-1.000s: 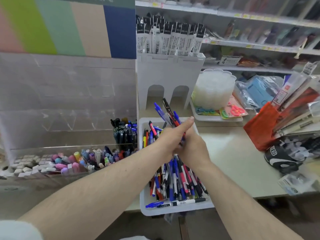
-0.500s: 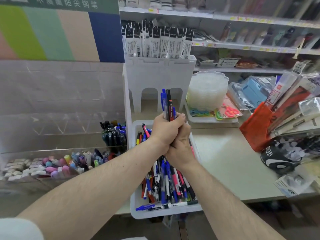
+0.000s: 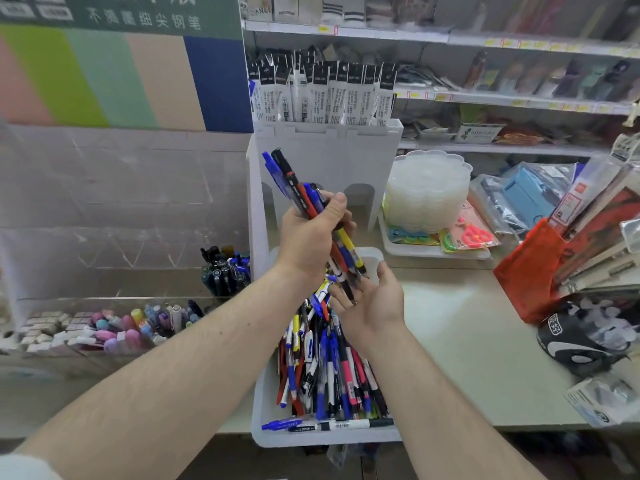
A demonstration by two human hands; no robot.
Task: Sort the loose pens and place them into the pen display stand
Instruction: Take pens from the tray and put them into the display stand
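Pens (image 3: 304, 199) — white bin (image 3: 263, 403) below.

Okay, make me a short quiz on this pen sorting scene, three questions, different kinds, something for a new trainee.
1. True or false: the left hand grips the mixed bundle of blue, red, black and yellow pens.
2. The right hand is: A) clenched round one pen, B) open, palm up, beneath the bundle's lower tips, C) resting on the counter.
3. Fill in: the loose pens lie in a white plastic ___ at the counter's edge.

Key: 1 true; 2 B; 3 tray.
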